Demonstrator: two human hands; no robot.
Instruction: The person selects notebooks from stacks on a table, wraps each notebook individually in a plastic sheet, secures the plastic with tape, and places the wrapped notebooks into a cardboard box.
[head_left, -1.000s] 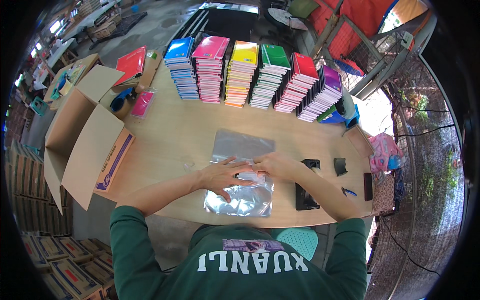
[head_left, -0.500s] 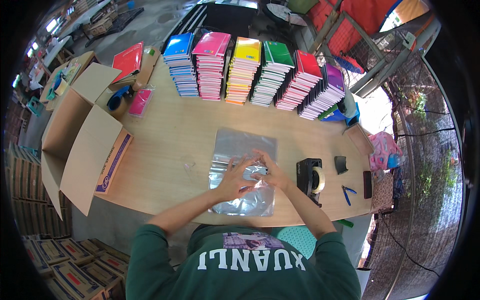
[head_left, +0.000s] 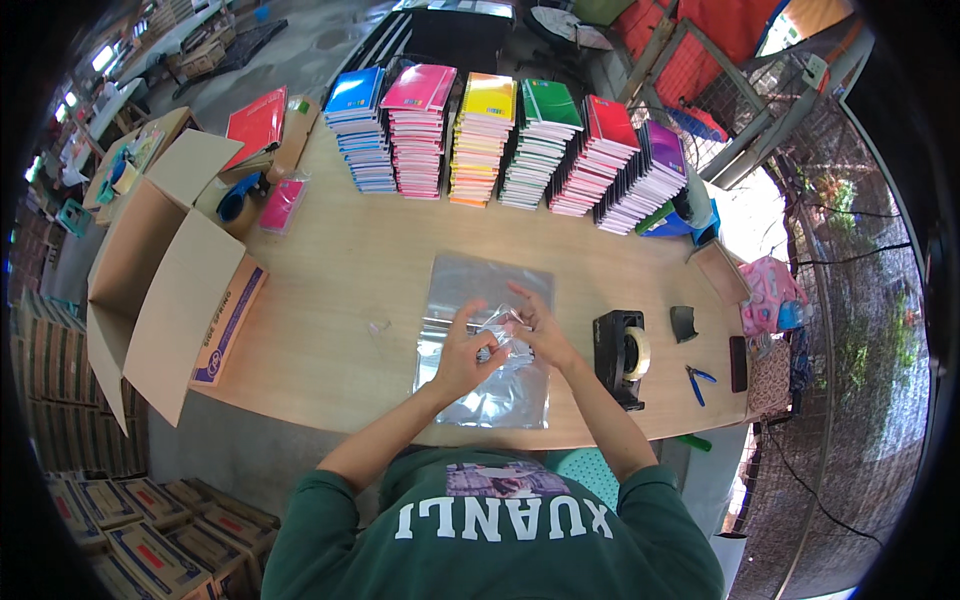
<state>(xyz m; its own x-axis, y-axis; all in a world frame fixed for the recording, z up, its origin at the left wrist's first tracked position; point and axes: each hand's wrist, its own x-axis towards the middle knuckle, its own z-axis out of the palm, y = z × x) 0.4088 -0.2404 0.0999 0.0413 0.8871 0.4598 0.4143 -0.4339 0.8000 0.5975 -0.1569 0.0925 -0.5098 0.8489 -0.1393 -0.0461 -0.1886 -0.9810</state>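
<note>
Both hands are over a flat layer of clear plastic bags [head_left: 500, 405] lying near the table's front edge. A crumpled piece of clear plastic [head_left: 507, 338] is bunched between them. My left hand [head_left: 466, 358] pinches its left side, with thumb and fingers curled in. From the other side my right hand [head_left: 541, 332] closes on it, its index finger raised. Whether the crumpled piece is loose or part of the top bag, I cannot tell.
Spiral notebooks [head_left: 490, 95] stand in several colour-sorted stacks along the back. An open cardboard box [head_left: 190, 290] is at the left. To the right are a tape dispenser [head_left: 612, 358], blue-handled pliers [head_left: 697, 385] and a dark phone-shaped slab [head_left: 738, 363]. A pink packet [head_left: 281, 206] lies back left.
My hands have gone from spread fingers over the bags to a closer grip, gathering the clear plastic into a crumpled bunch between them.
</note>
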